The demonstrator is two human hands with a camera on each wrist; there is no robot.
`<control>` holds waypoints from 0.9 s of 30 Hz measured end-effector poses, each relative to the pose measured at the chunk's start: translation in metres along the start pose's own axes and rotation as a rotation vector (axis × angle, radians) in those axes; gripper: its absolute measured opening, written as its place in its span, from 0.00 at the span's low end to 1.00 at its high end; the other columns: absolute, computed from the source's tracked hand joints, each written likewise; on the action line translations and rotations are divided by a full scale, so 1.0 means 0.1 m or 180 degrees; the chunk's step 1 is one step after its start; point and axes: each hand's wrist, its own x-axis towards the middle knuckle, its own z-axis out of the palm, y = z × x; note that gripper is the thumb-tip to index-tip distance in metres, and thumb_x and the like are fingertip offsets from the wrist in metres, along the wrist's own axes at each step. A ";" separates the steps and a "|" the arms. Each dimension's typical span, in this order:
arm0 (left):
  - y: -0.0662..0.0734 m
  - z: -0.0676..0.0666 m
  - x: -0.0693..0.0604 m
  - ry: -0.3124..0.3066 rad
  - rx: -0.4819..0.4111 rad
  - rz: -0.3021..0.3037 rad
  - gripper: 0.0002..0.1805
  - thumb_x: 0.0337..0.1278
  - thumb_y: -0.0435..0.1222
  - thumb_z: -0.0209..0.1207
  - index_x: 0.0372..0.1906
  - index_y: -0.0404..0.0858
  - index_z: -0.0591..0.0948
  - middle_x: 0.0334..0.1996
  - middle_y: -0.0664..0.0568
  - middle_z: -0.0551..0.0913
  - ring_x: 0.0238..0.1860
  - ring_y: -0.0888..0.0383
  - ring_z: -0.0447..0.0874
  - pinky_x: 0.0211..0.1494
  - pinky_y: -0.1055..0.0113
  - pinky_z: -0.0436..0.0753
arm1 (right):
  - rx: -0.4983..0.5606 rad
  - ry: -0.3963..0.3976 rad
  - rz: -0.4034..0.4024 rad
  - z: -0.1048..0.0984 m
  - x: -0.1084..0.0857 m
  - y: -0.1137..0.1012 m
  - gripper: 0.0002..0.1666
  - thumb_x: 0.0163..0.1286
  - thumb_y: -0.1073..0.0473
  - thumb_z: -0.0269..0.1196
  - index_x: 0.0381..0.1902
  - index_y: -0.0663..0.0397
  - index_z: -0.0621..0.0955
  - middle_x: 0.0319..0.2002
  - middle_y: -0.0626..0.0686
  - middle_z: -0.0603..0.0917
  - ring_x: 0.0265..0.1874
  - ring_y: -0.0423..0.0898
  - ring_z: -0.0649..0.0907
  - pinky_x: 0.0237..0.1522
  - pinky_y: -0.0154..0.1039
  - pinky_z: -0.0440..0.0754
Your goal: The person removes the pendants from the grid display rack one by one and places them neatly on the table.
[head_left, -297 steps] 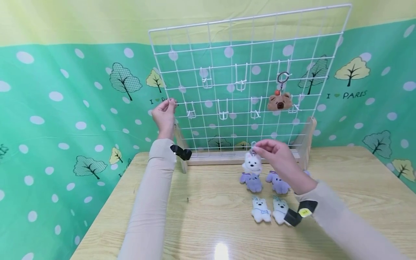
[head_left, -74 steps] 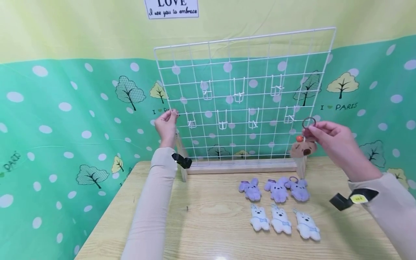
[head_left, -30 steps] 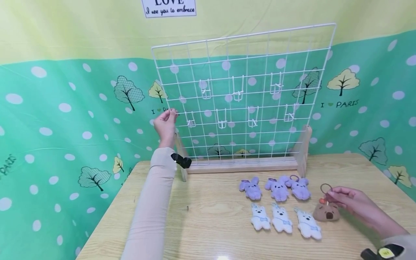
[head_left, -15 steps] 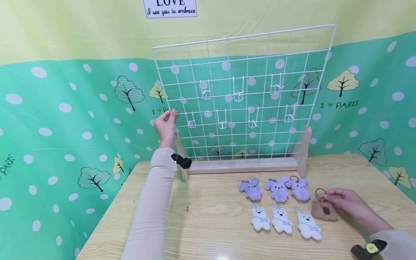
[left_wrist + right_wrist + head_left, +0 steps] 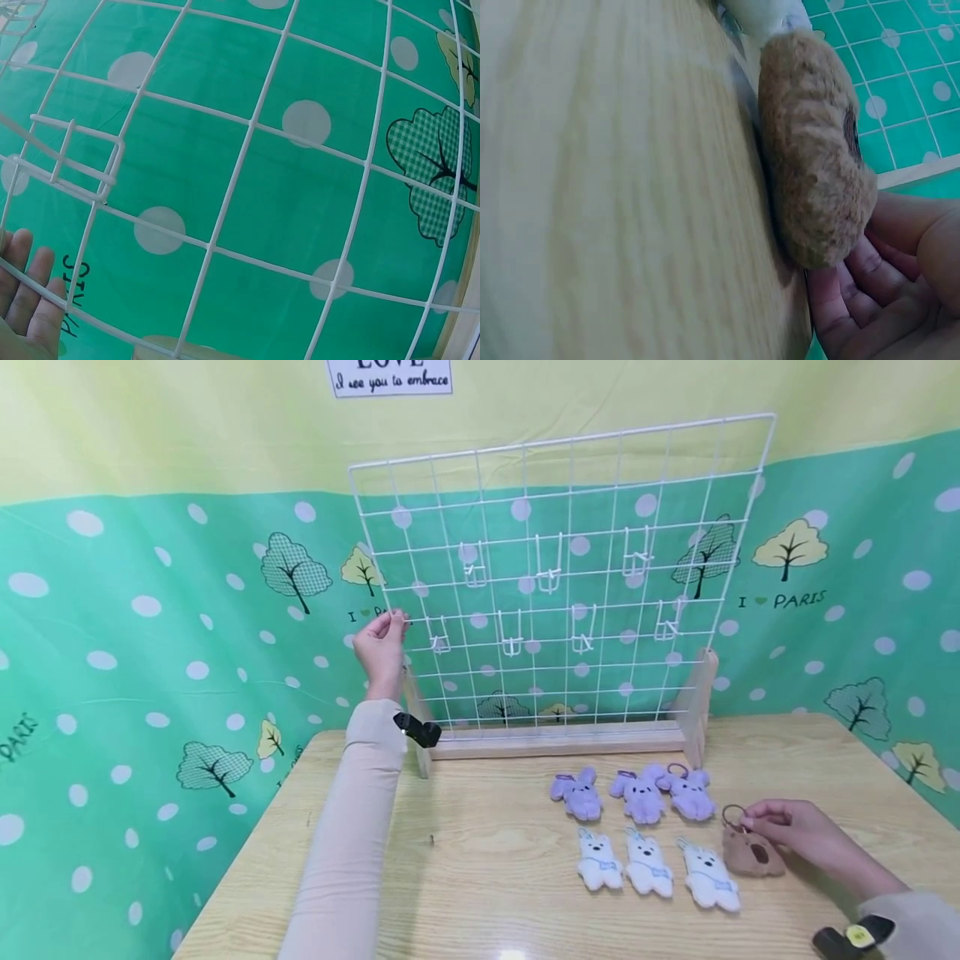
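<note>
My left hand (image 5: 381, 647) grips the left edge of the white wire grid panel (image 5: 570, 491); its fingers also show against the frame wire (image 5: 90, 324) in the left wrist view. At the right of the table, my right hand (image 5: 798, 835) pinches the upper part of a brown plush bear-head keychain (image 5: 742, 852). Its metal ring (image 5: 733, 815) stands up beside the fingertips. In the right wrist view the brown plush (image 5: 810, 150) lies at the tabletop, with thumb and fingers at its edge. Left of it lie three white plush dog keychains (image 5: 649, 864) and three purple plush keychains (image 5: 643, 800).
Several white hooks (image 5: 550, 578) hang on the grid in two rows, with nothing on them. Wooden feet (image 5: 699, 710) and a wooden base bar (image 5: 555, 743) support the panel on the wooden table (image 5: 480, 885). A green patterned curtain (image 5: 150, 693) hangs behind.
The bear keychain, earlier on the upper right hook, came off in my right hand and moved down to the table's right. A white plush left that hand before. My left hand stayed put.
</note>
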 end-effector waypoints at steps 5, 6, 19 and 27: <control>0.01 0.01 0.00 -0.0001 -0.0021 -0.0014 0.12 0.58 0.37 0.63 0.44 0.36 0.84 0.41 0.47 0.86 0.41 0.58 0.85 0.50 0.71 0.82 | 0.0024 -0.0043 0.0100 -0.01 -0.01 0.00 0.19 0.67 0.58 0.59 0.47 0.71 0.77 0.39 0.55 0.85 0.32 0.35 0.78 0.31 0.30 0.77; 0.01 0.01 0.00 -0.0004 -0.0022 -0.0018 0.12 0.58 0.37 0.63 0.44 0.37 0.84 0.41 0.47 0.86 0.41 0.58 0.85 0.50 0.71 0.82 | 0.0030 -0.0057 0.0124 -0.02 0.00 0.00 0.20 0.67 0.57 0.59 0.48 0.71 0.77 0.40 0.56 0.85 0.33 0.35 0.79 0.32 0.30 0.78; 0.01 0.00 0.03 -0.0030 -0.0044 -0.0102 0.13 0.57 0.37 0.63 0.45 0.37 0.84 0.41 0.47 0.86 0.42 0.59 0.85 0.53 0.68 0.82 | -0.0360 -0.0018 0.0059 -0.16 -0.03 0.01 0.35 0.69 0.42 0.56 0.54 0.71 0.74 0.47 0.64 0.82 0.40 0.45 0.82 0.42 0.42 0.84; -0.03 -0.07 0.02 -0.0136 0.0335 -0.0172 0.15 0.56 0.42 0.64 0.46 0.40 0.84 0.44 0.48 0.86 0.45 0.59 0.84 0.53 0.72 0.80 | -0.0329 0.0083 -0.0094 -0.21 -0.09 -0.04 0.35 0.71 0.42 0.52 0.57 0.70 0.72 0.51 0.66 0.80 0.43 0.47 0.82 0.47 0.59 0.78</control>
